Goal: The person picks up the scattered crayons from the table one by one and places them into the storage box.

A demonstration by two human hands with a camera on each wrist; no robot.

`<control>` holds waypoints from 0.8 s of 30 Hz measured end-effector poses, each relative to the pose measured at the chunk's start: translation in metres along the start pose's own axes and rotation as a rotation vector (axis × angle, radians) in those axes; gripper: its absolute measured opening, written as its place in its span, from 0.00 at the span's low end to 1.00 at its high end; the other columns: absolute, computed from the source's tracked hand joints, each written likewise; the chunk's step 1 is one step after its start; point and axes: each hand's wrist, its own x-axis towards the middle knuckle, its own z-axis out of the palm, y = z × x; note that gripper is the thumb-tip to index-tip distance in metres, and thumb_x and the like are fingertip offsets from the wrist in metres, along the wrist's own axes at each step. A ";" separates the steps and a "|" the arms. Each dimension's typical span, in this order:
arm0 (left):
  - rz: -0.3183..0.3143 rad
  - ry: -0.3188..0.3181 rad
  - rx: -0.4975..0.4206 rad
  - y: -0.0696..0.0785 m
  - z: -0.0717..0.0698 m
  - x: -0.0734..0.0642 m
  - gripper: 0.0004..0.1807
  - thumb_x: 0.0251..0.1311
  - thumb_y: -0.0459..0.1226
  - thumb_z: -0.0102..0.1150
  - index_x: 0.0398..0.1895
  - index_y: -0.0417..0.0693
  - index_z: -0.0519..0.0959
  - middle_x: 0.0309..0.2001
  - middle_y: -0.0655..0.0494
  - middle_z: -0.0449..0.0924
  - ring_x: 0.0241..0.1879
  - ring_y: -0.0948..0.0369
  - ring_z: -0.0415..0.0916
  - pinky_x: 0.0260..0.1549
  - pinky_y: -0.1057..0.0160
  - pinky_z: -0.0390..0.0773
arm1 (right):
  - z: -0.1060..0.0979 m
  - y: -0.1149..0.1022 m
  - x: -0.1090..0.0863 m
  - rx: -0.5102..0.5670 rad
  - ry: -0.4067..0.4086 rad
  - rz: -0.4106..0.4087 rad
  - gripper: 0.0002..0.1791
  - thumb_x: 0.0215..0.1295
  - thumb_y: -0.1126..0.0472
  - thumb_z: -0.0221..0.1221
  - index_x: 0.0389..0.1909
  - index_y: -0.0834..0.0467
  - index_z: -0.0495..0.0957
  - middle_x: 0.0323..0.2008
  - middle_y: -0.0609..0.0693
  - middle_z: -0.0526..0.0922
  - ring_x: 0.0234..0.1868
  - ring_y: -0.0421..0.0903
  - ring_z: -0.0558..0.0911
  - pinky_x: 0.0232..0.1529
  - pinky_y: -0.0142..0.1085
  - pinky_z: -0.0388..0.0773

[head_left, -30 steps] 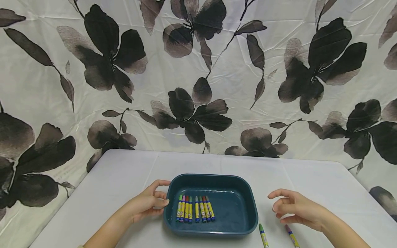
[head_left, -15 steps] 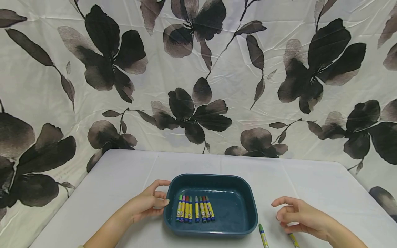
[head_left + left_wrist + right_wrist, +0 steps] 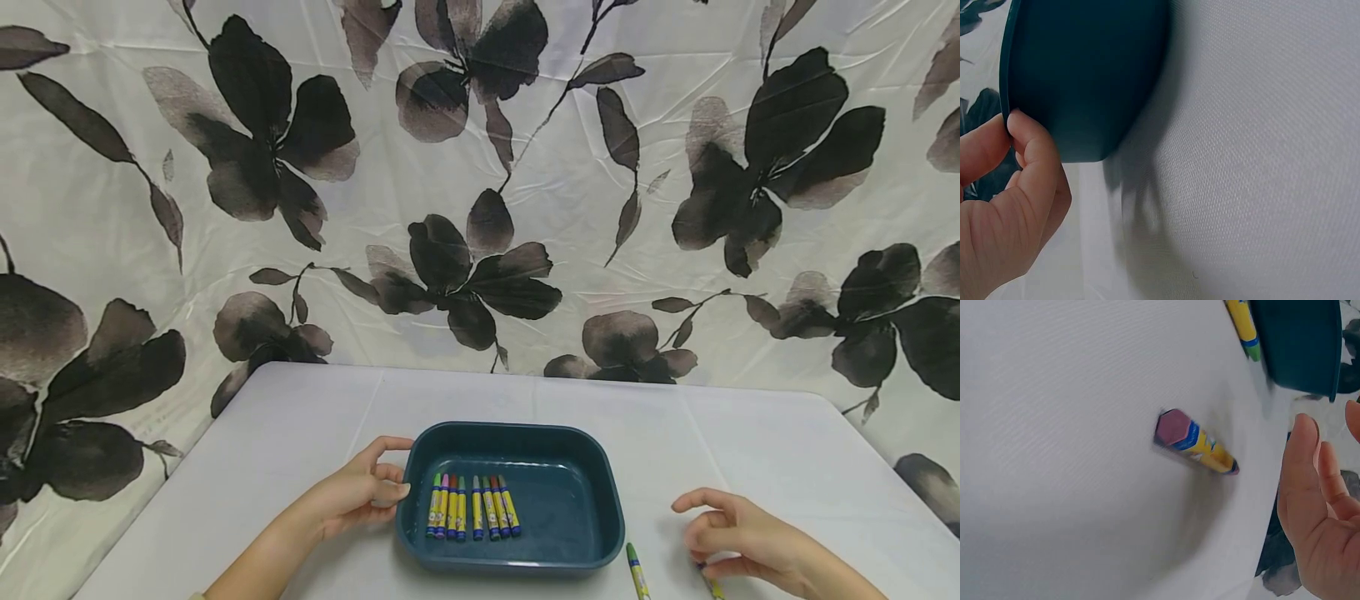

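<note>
My left hand (image 3: 360, 492) pinches the left rim of a dark teal tray (image 3: 562, 508) between thumb and fingers; the left wrist view shows the thumb (image 3: 1035, 140) on the rim's outer side. Inside the tray, on its left half, lie several crayons (image 3: 474, 508) with yellow wrappers, side by side in two groups. My right hand (image 3: 757, 537) hovers over a purple crayon (image 3: 1204, 447) on the table, fingers loosely bent and holding nothing. In the head view that hand hides part of this crayon. A green crayon (image 3: 637, 571) lies between it and the tray.
A white-covered table (image 3: 315, 408) carries everything. Behind it hangs a white cloth (image 3: 570, 208) with dark flowers. The tray's right wall (image 3: 621, 508) stands close to the green crayon.
My right hand has moved down and to the right, from beyond the purple crayon to over it. The left hand and the tray have stayed in place.
</note>
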 end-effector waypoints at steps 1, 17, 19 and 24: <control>0.000 0.000 -0.003 0.000 0.000 0.000 0.36 0.57 0.24 0.53 0.67 0.43 0.50 0.35 0.51 0.68 0.30 0.61 0.69 0.28 0.67 0.73 | -0.001 0.001 0.000 -0.004 0.008 0.005 0.21 0.60 0.65 0.57 0.53 0.64 0.65 0.31 0.47 0.79 0.34 0.44 0.77 0.34 0.37 0.78; 0.008 -0.013 -0.006 0.000 0.000 0.000 0.37 0.57 0.24 0.53 0.67 0.42 0.50 0.34 0.51 0.69 0.30 0.61 0.70 0.28 0.67 0.73 | -0.009 0.020 -0.008 -0.045 0.011 -0.024 0.21 0.59 0.67 0.57 0.52 0.69 0.64 0.29 0.48 0.76 0.31 0.42 0.77 0.28 0.33 0.77; 0.007 -0.010 -0.006 0.000 0.000 0.000 0.37 0.57 0.24 0.53 0.67 0.43 0.50 0.34 0.51 0.69 0.29 0.61 0.70 0.28 0.67 0.73 | -0.010 0.021 -0.009 -0.055 0.014 -0.029 0.22 0.58 0.67 0.57 0.52 0.70 0.63 0.29 0.48 0.76 0.30 0.42 0.77 0.27 0.32 0.77; 0.006 -0.005 -0.003 0.000 0.000 0.000 0.37 0.57 0.24 0.53 0.67 0.43 0.50 0.34 0.51 0.68 0.30 0.62 0.70 0.28 0.67 0.73 | -0.011 0.025 -0.009 -0.063 -0.011 -0.056 0.22 0.57 0.69 0.56 0.51 0.72 0.62 0.28 0.49 0.76 0.29 0.42 0.76 0.26 0.31 0.76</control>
